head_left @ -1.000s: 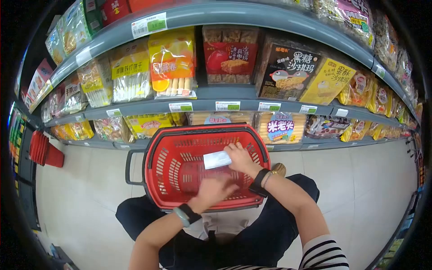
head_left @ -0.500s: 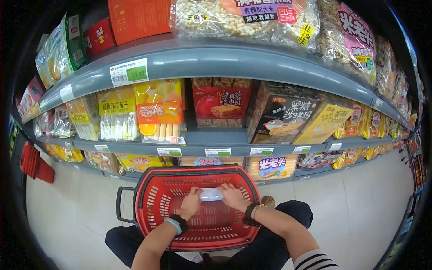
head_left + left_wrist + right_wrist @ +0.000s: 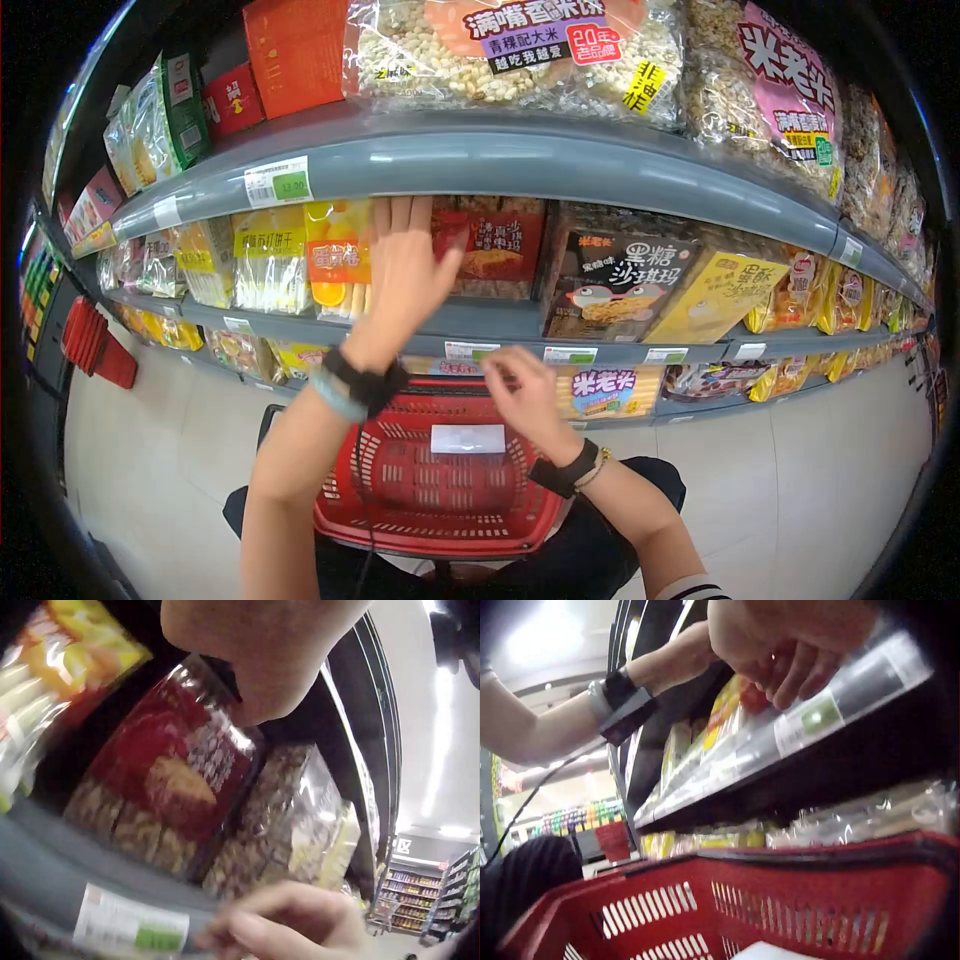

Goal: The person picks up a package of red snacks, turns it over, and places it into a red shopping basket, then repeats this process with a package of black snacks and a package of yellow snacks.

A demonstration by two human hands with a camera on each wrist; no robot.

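My left hand (image 3: 408,270) reaches to the middle shelf with straight fingers. It is in front of the gap between an orange-and-yellow bag of egg rolls (image 3: 338,252) and a red-labelled sachima pack (image 3: 492,250). In the left wrist view the sachima pack (image 3: 169,765) stands upright just below that hand. Loosely curled, my right hand (image 3: 524,392) hovers over the far right of the red shopping basket (image 3: 345,500) and holds nothing. A flat white rectangular item (image 3: 467,438) lies inside the basket, towards its far wall.
Black sachima box (image 3: 620,285) and yellow box (image 3: 715,290) stand to the right on the same shelf. Overhead, the upper shelf edge (image 3: 560,165) juts out above my left hand. Stacked red baskets (image 3: 98,343) are on the floor at the left.
Both hands were at the white item in the basket; they have let it go. My left hand has risen to the middle shelf, and the right has lifted slightly towards the shelf.
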